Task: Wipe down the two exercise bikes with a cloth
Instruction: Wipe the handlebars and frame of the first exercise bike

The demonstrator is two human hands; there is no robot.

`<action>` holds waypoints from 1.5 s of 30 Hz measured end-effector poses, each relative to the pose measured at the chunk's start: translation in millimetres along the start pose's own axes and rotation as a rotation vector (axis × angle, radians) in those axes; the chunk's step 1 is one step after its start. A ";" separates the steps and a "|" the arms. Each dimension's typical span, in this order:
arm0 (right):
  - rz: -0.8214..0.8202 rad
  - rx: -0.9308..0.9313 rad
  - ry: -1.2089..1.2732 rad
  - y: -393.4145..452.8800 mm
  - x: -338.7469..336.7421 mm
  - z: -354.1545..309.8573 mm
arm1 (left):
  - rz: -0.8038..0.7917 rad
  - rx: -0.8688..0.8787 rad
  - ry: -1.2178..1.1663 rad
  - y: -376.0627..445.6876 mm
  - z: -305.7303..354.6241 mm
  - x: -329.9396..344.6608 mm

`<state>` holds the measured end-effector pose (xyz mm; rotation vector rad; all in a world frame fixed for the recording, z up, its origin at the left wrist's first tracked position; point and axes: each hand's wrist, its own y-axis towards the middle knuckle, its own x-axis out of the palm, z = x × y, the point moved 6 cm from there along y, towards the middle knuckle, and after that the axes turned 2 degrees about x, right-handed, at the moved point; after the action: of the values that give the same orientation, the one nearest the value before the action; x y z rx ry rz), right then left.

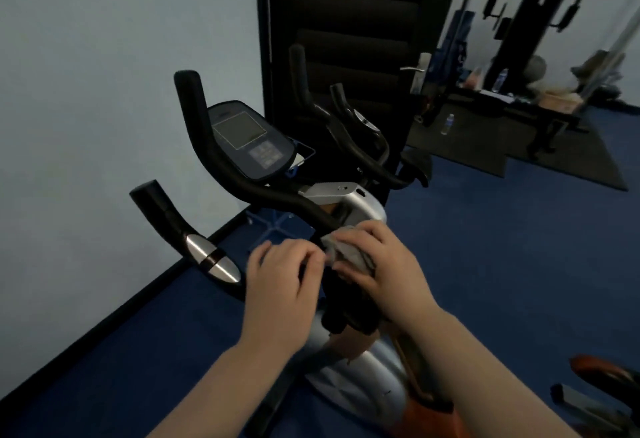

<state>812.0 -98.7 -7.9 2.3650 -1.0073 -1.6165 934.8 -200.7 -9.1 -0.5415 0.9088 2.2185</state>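
Cloth [349, 253], grey and bunched, sits on the bike [346, 202] handlebar stem, gripped by the right hand [377, 264]. Left hand [280, 271] pinches its left edge. The handlebar runs away up-left.

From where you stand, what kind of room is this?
Most likely a small gym or home fitness room: an exercise bike with a console, a weight machine behind, and dark floor mats.
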 end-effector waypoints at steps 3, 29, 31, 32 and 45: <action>-0.019 -0.105 -0.028 -24.7 -4.0 24.2 | 0.015 -0.094 -0.156 -7.1 7.6 12.1; 0.058 0.224 0.606 -27.4 15.6 46.7 | 0.289 -0.486 -0.285 -37.0 5.7 62.7; -0.048 0.164 0.489 -12.5 15.3 45.7 | 0.284 -0.482 -0.290 -36.2 6.9 63.2; -0.118 0.105 0.372 -0.6 14.6 42.8 | 0.284 -0.482 -0.295 -35.8 7.8 62.9; -0.145 0.181 0.440 -0.1 16.6 53.4 | 0.272 -0.466 -0.297 -35.3 7.4 62.4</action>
<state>769.5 -93.5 -44.0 2.7941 -0.9377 -0.9961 916.2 -150.0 -56.8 -0.2888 0.3213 2.6857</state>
